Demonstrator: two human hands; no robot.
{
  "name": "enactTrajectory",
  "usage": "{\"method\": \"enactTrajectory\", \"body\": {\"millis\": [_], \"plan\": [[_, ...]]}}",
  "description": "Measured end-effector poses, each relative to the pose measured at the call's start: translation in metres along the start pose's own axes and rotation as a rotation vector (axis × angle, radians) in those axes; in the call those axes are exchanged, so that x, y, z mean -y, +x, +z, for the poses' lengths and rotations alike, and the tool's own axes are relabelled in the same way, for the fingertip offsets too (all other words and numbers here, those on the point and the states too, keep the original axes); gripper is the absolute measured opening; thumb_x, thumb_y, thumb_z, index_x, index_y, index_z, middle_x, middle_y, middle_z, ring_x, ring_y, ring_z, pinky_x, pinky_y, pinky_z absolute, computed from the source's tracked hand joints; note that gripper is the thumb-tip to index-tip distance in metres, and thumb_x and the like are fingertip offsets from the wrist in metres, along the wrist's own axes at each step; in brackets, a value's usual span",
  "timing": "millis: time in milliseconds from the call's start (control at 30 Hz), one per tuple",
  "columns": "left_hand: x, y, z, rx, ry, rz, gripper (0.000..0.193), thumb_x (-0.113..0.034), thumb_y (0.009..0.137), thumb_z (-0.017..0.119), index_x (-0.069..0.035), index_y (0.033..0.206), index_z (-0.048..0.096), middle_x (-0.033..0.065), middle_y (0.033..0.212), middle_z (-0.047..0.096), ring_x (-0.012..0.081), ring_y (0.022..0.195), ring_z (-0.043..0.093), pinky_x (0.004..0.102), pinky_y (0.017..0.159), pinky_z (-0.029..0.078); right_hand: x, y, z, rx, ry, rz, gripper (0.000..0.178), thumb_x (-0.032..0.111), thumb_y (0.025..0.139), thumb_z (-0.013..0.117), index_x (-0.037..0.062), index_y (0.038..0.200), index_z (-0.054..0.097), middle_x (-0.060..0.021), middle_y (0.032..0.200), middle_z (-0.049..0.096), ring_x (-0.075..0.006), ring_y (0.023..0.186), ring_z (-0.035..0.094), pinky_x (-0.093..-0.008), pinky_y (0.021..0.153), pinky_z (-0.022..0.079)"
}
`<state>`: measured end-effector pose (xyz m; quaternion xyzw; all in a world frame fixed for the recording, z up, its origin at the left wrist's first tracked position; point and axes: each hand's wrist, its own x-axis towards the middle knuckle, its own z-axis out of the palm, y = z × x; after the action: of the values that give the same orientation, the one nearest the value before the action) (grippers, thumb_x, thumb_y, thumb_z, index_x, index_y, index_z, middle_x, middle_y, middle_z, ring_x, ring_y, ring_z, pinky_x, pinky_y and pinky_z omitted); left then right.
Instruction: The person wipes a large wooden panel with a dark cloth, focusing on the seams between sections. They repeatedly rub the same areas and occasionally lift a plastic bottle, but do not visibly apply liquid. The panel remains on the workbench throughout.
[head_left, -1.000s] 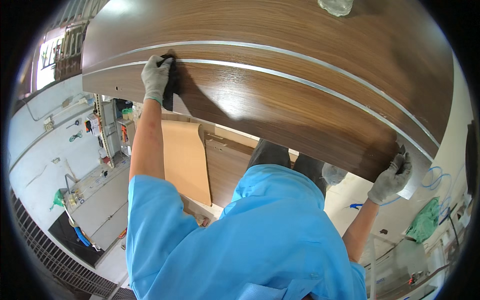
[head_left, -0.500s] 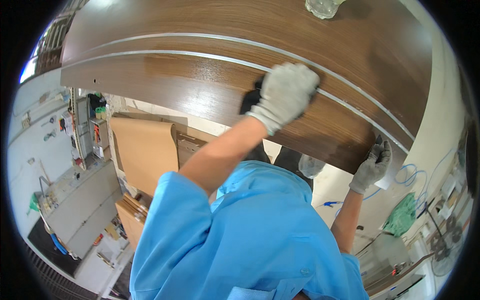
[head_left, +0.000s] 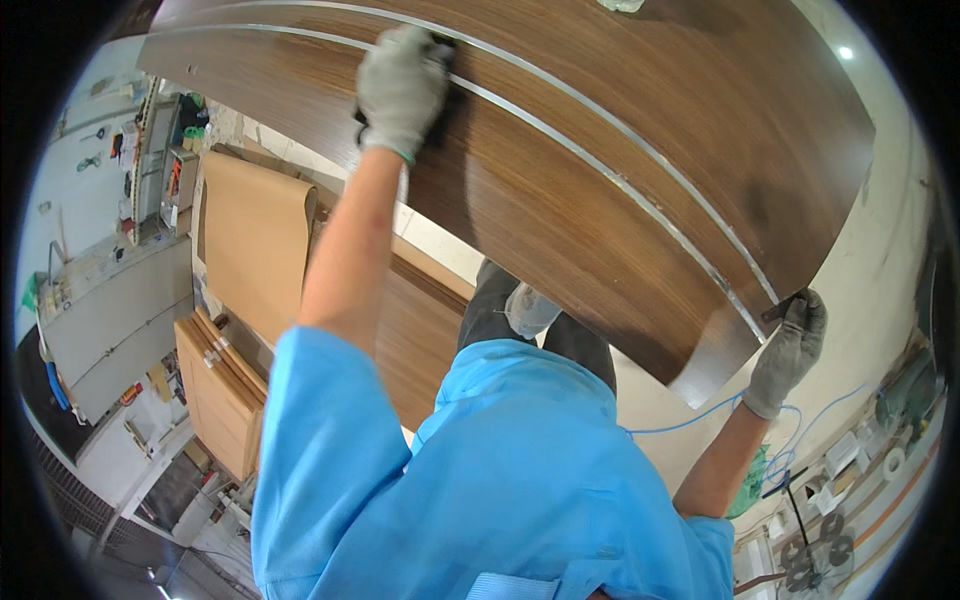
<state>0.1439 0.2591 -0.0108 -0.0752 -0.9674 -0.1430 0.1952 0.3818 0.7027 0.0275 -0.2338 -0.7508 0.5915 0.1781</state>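
A long brown wood-grain panel (head_left: 580, 260) with two thin silvery strips (head_left: 560, 118) along its length lies before me. My left hand (head_left: 400, 92), in a pale knitted glove, is closed over a black cloth (head_left: 436, 122) and presses it on the panel across the nearer strip. Dark folds of the cloth stick out on both sides of the glove. At the panel's right end, by the strips' ends, is my right hand (head_left: 786, 358), also gloved. Its fingers are curled together at the edge, with a small dark bit at their tips that I cannot make out.
Below the panel on the left are a brown paper sheet (head_left: 255, 235) and stacked wooden boards (head_left: 220, 395). A clear plastic object (head_left: 622, 5) sits on the panel's far part. A blue hose (head_left: 690, 424) lies on the floor at right, near a fan (head_left: 820, 560).
My left hand has swept the black cloth left and away along the strips. My right hand has shifted slightly right to the panel's end. The view has turned somewhat.
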Motion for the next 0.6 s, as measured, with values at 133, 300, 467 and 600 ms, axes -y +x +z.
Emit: {"method": "enactTrajectory", "body": {"millis": [133,300,467,600], "plan": [[-0.122,-0.081,0.003,0.176,-0.101,0.292,0.005,-0.017,0.082,0.068,-0.013,0.081,0.065,0.0091,0.082,0.064,0.0277,0.079,0.065,0.0444,0.069,0.051,0.004,0.023,0.033,0.113,0.116,-0.024,0.015,0.008,0.104,0.060,0.0053,0.119,0.064,-0.0013,0.104,0.066,-0.0094,0.090,0.060,-0.0245,0.077,0.051],[-0.168,-0.117,-0.010,0.197,-0.339,0.379,0.005,-0.017,0.079,0.068,-0.015,0.079,0.063,0.0067,0.076,0.060,0.0257,0.077,0.064,0.0415,0.066,0.049,0.033,0.044,0.079,0.319,0.033,-0.039,0.018,0.002,0.104,0.056,0.0053,0.121,0.063,-0.0011,0.112,0.064,-0.0106,0.100,0.062,-0.0255,0.087,0.053],[-0.048,-0.030,0.000,-0.006,-0.107,0.053,0.012,-0.020,0.085,0.072,-0.011,0.081,0.066,0.0095,0.081,0.066,0.0293,0.078,0.066,0.0430,0.069,0.053,0.053,0.053,0.092,0.391,-0.100,0.008,0.025,-0.006,0.101,0.056,0.0019,0.124,0.062,-0.0035,0.119,0.063,-0.0119,0.109,0.061,-0.0262,0.099,0.052],[-0.046,-0.016,0.007,-0.069,-0.033,-0.088,0.015,-0.024,0.085,0.075,-0.010,0.085,0.068,0.0104,0.084,0.069,0.0321,0.081,0.068,0.0432,0.073,0.055,0.054,0.069,0.100,0.502,-0.102,-0.070,0.024,-0.011,0.099,0.055,-0.0012,0.120,0.064,-0.0050,0.117,0.065,-0.0125,0.109,0.062,-0.0260,0.099,0.052]]}}
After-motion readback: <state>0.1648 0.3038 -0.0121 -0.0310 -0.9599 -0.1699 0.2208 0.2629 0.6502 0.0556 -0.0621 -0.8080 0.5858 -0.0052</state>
